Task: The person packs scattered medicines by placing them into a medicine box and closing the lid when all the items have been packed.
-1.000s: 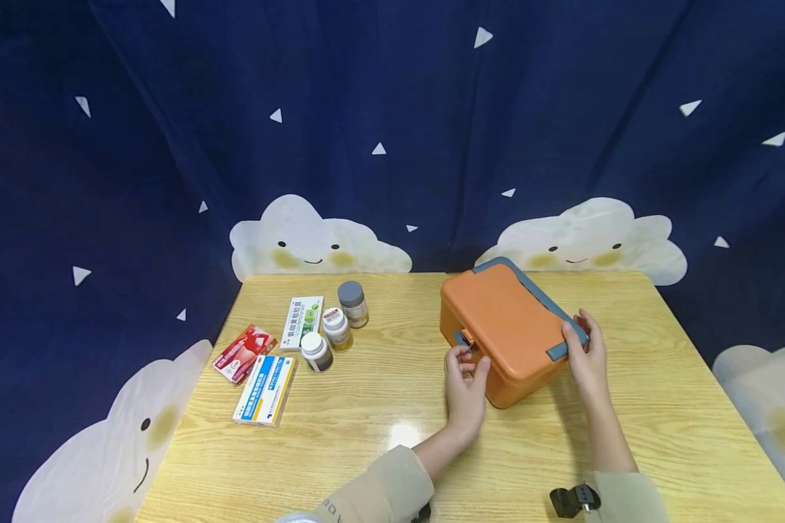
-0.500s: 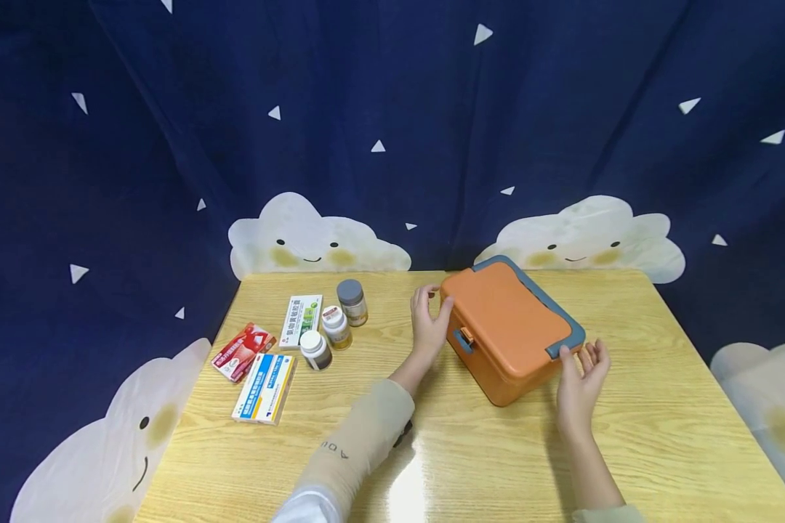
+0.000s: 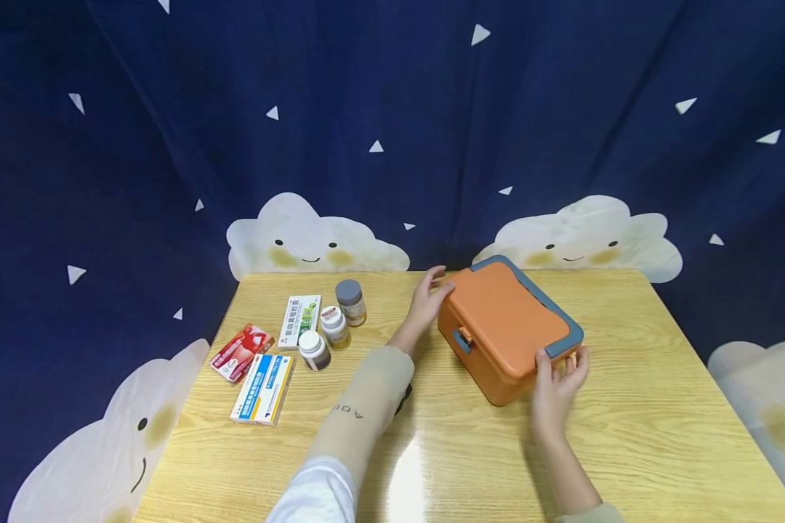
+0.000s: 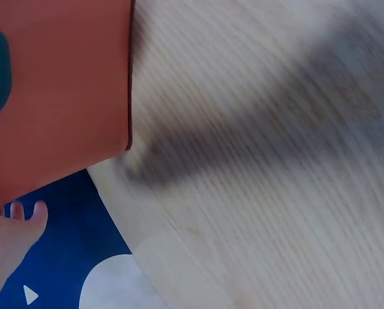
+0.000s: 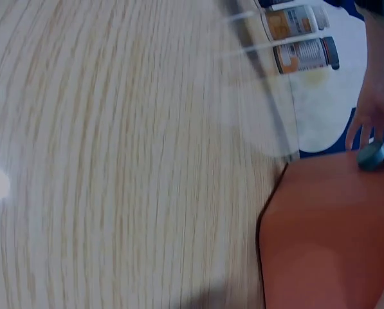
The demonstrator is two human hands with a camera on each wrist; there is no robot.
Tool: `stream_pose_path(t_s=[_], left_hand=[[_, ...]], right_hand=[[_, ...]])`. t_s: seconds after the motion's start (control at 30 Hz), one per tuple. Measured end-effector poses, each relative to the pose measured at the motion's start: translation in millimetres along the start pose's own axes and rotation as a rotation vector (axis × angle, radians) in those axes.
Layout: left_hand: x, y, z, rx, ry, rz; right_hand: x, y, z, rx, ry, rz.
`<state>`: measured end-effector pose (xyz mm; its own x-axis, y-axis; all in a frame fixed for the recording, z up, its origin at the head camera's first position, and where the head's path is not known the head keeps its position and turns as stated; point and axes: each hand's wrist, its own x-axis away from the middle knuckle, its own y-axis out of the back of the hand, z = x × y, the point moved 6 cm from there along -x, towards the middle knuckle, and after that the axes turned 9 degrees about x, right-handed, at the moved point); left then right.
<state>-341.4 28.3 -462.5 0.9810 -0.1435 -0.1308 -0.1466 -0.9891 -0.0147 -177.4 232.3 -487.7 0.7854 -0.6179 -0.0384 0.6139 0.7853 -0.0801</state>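
Observation:
An orange storage box (image 3: 504, 319) with a blue-grey carry handle (image 3: 546, 301) folded on its closed lid stands right of centre, turned at an angle. A small latch (image 3: 463, 338) sits on its left-facing side and sticks out in the right wrist view. My left hand (image 3: 427, 301) holds the far left corner, thumb at the lid's edge and fingers past the corner. At the near right end my right hand (image 3: 556, 392) grips the box, thumb on the lid edge and fingers curled at the side. Some fingertips are hidden behind the box.
On the wooden table (image 3: 340, 450), left of the box, stand a grey-capped bottle (image 3: 351, 301) and two white-capped bottles (image 3: 335, 327). Beside them lie a white-green medicine box (image 3: 299, 321), a red one (image 3: 242, 352) and a blue-white one (image 3: 263, 388). A dark blue curtain (image 3: 340, 87) hangs behind.
My left hand has left the latch and moved away from me to the box's far left corner. My right hand has slid nearer along the right end. The box stays about in place.

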Motion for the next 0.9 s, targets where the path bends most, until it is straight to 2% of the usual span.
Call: stream_pose_path(t_s=[0.07, 0.13, 0.37, 0.9], left_hand=[[-2.9, -1.7, 1.6, -0.009, 0.032, 0.015], [-8.3, -3.0, 11.3, -0.031, 0.056, 0.018], [-10.5, -7.6, 13.4, -0.003, 0.117, 0.049], [-12.8, -9.1, 24.0, 0.008, 0.118, 0.064]], right_hand=[[2, -3, -2, 0.010, 0.005, -0.003], [3, -6, -4, 0.020, 0.019, -0.006], [5, -12, -4, 0.041, 0.062, -0.035], [4, -12, -8, 0.075, 0.072, -0.022]])
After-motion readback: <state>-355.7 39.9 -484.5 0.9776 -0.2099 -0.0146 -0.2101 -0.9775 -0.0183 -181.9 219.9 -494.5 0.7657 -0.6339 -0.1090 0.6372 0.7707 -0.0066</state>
